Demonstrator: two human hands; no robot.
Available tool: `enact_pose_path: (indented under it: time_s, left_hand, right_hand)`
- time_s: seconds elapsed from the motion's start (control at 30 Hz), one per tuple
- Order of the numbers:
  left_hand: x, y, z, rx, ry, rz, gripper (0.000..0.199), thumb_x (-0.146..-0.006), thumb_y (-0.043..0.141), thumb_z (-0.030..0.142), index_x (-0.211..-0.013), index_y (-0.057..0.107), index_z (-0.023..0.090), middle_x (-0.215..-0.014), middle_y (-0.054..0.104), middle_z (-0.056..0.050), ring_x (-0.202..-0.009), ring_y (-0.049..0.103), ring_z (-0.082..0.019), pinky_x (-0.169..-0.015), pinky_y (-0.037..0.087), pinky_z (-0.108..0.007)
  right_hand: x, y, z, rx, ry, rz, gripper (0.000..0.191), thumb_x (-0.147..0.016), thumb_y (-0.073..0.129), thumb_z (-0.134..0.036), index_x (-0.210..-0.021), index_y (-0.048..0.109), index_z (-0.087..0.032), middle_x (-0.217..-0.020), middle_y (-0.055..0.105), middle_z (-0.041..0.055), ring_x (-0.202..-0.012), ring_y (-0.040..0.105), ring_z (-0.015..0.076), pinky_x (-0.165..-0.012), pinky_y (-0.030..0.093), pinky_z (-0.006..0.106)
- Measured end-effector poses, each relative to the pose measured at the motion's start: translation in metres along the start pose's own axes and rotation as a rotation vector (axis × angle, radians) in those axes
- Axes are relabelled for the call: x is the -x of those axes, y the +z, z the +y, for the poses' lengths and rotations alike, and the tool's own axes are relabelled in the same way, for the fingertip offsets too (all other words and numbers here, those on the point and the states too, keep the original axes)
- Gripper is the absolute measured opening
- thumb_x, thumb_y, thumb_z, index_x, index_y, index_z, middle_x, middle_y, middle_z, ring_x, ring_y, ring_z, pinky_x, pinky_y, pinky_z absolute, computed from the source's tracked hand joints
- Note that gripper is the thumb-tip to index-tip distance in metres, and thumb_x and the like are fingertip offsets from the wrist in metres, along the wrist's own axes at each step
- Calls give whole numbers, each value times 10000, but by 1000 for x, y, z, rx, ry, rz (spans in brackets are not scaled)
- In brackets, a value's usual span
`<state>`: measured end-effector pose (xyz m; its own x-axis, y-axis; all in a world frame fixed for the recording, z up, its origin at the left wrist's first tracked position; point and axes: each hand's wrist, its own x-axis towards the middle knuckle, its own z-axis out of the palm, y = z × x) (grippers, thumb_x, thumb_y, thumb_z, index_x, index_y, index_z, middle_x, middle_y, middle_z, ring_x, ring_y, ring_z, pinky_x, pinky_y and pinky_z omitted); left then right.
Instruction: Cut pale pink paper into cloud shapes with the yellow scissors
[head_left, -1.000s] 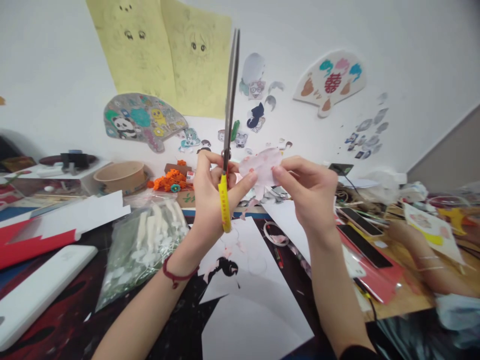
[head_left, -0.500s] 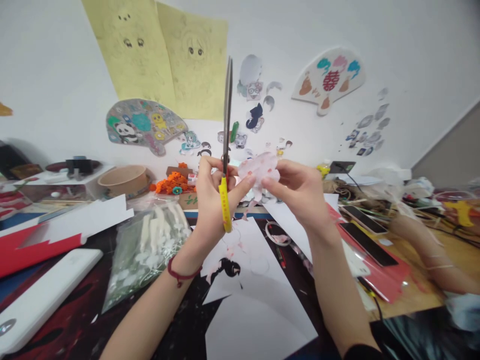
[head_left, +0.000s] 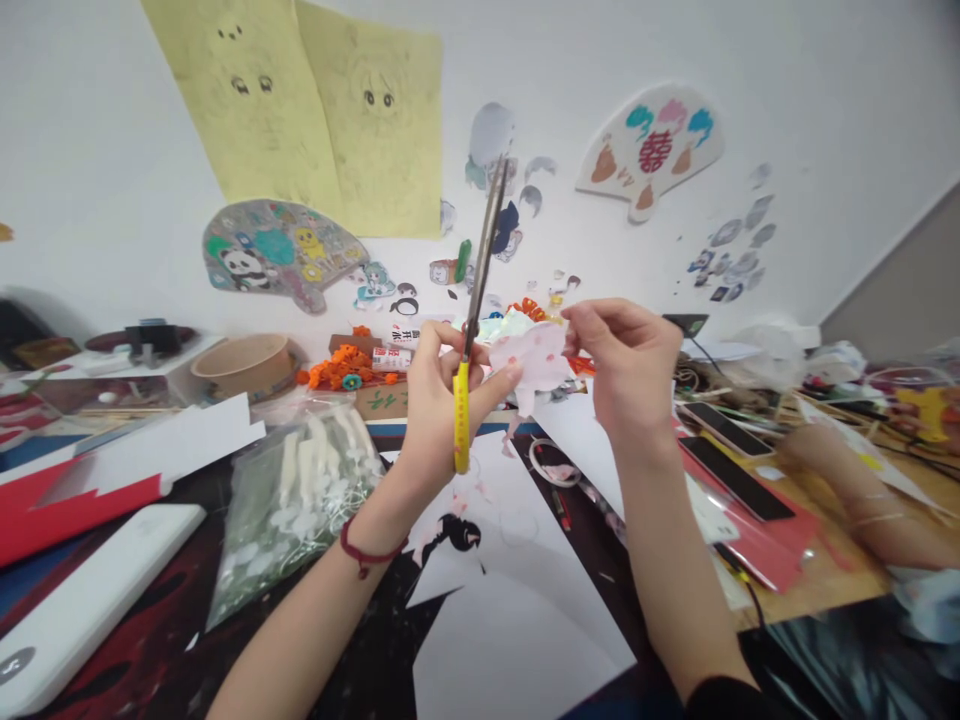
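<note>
My left hand (head_left: 454, 400) is wrapped round yellow-handled scissors (head_left: 462, 415), whose blades point up. Its thumb and fingers also pinch the left side of a pale pink patterned paper cutout (head_left: 531, 355). A thin strip of the paper dangles below. At the cutout's right edge is my right hand (head_left: 630, 365), its thumb and fingertips pressed together; whatever lies between them is too small to make out. White sheets (head_left: 517, 640) lie below my hands, with pink and black scraps on them.
A clear bag (head_left: 300, 500), a white case (head_left: 97, 600) and red card (head_left: 75, 515) lie at left. Two phones (head_left: 735, 478) rest at right, near another person's arm (head_left: 847, 480). Behind stand a round tan container (head_left: 244, 362) and orange decorations (head_left: 345, 368).
My right hand has moved off the middle of the cutout to its upper right edge. The scissors, still in my left hand, have shifted slightly right and lean right.
</note>
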<state>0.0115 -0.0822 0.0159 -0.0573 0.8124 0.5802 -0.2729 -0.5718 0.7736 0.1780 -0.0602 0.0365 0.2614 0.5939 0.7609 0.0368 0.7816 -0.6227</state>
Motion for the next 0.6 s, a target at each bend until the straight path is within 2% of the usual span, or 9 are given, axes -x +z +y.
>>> enact_pose_path:
  time_s: [0.1, 0.2, 0.3, 0.33, 0.4, 0.47, 0.6]
  left_hand:
    - [-1, 0, 0, 8, -31, 45, 488, -632, 883, 208, -842, 443, 213, -780, 537, 53, -577, 440, -45, -535, 370, -210]
    - [-2, -1, 0, 18, -78, 94, 457, -653, 864, 217, -858, 456, 210, -759, 522, 58, -593, 458, -51, -554, 385, -210]
    - [-6, -4, -5, -6, -86, 133, 431, -681, 841, 235, -856, 448, 209, -730, 505, 64, -583, 459, -55, -562, 397, -214]
    - [-7, -6, -7, -21, -83, 141, 423, -693, 833, 240, -858, 444, 209, -734, 505, 65, -581, 459, -53, -568, 402, -214]
    - [-12, -9, -14, -53, -73, 157, 420, -712, 824, 255, -875, 440, 210, -762, 524, 61, -578, 461, -49, -581, 412, -217]
    - [-19, -15, -19, -96, -40, 174, 424, -740, 812, 315, -890, 429, 214, -826, 579, 41, -607, 496, -56, -611, 432, -224]
    - [-28, -35, -20, -203, 23, 209, 414, -801, 765, 409, -919, 415, 222, -951, 668, -19, -826, 630, -122, -788, 479, -275]
  right_hand:
    - [-5, -8, 1, 33, 11, -75, 140, -821, 762, -332, -880, 776, -207, -676, 681, -19, -558, 576, 72, -551, 494, 230]
    - [-5, -12, 1, 52, 127, -275, 249, -844, 721, -427, -920, 780, -197, -712, 704, 3, -593, 613, 84, -576, 519, 233]
    - [0, -6, 4, 47, 263, -480, 302, -743, 803, -459, -870, 774, -187, -724, 724, 9, -603, 635, 100, -555, 514, 227]
    - [1, -2, 6, 47, 288, -491, 299, -720, 822, -444, -848, 767, -179, -732, 726, 11, -634, 642, 107, -586, 519, 232]
    - [4, 5, 10, 58, 293, -440, 285, -730, 813, -439, -753, 741, -163, -697, 712, 11, -640, 630, 110, -615, 508, 239]
    - [5, 11, 15, 70, 306, -398, 290, -747, 793, -451, -738, 732, -167, -676, 698, 3, -629, 609, 108, -610, 482, 240]
    - [7, 16, 30, 71, 344, -434, 328, -781, 744, -492, -727, 723, -170, -660, 688, 9, -601, 587, 119, -587, 464, 254]
